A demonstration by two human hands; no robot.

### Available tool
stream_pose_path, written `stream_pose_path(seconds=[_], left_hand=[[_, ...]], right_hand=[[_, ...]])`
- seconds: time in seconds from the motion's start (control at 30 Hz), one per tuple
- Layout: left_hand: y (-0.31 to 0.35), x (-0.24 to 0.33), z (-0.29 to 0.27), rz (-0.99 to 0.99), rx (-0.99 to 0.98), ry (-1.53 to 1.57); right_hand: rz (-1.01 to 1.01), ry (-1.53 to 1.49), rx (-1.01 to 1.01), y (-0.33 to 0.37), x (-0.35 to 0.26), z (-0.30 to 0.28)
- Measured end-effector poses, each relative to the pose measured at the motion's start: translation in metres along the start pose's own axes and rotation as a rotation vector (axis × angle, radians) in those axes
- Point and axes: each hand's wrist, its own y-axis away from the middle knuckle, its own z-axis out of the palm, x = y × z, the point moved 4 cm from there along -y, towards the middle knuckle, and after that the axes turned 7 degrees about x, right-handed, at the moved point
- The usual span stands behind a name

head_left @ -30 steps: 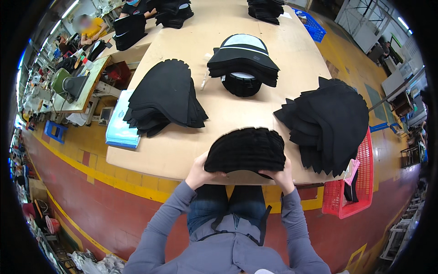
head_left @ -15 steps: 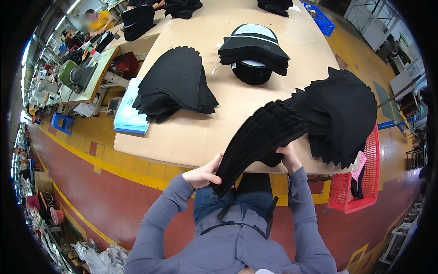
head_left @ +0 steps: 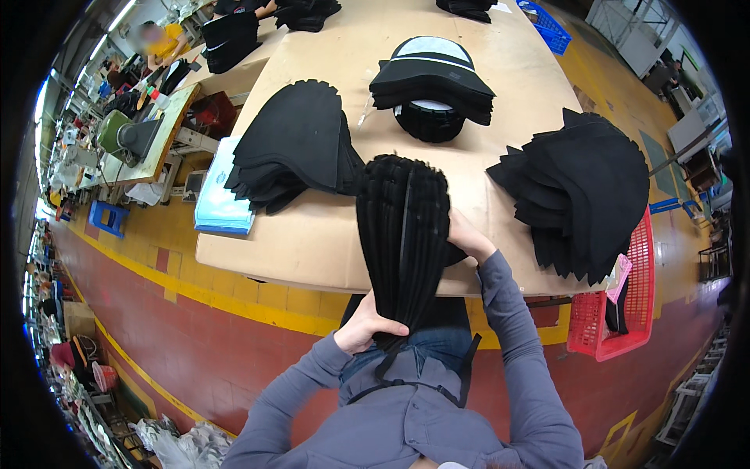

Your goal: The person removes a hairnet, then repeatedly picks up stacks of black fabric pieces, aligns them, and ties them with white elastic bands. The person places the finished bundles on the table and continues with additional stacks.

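A thick stack of black fabric pieces is held upright on edge over the table's front edge, its layers fanned at the top. My left hand grips its narrow lower end, thumb across the front. My right hand holds the stack's right side, its fingers partly hidden behind the cloth. To the left lies a pile of curved black pieces. Another fanned black pile rests at the right corner. Farther back, black pieces with a white band sit on a round black roll.
The tan table has a light-blue stack of sheets at its left edge. Beside the right corner stands a red plastic basket. A blue crate is beyond the far right. A person in yellow works at the far left.
The held stack has swung left and more upright, away from the right-hand pile. My right hand has moved left and up with it; my left hand has shifted slightly right and down.
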Motion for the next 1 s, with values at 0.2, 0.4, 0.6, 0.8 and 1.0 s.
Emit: stream_pose_path(seconds=[0.2,0.4,0.6,0.8,1.0], left_hand=[[-0.003,-0.012,-0.004,0.021,0.190,0.218],[-0.009,-0.021,-0.012,-0.018,0.222,0.315],[-0.011,-0.026,-0.012,0.036,0.249,0.317],[-0.006,-0.024,-0.017,-0.021,0.228,0.363],[-0.013,-0.041,-0.029,-0.025,0.234,0.460]], right_hand=[[-0.475,0.362,0.590,0.052,-0.019,0.017],[-0.221,-0.370,0.328,0.095,-0.034,0.072],[-0.113,-0.101,0.318,0.088,-0.077,0.080],[-0.092,0.194,0.415,0.079,-0.066,0.082],[-0.110,0.146,0.364,0.069,-0.082,0.110]])
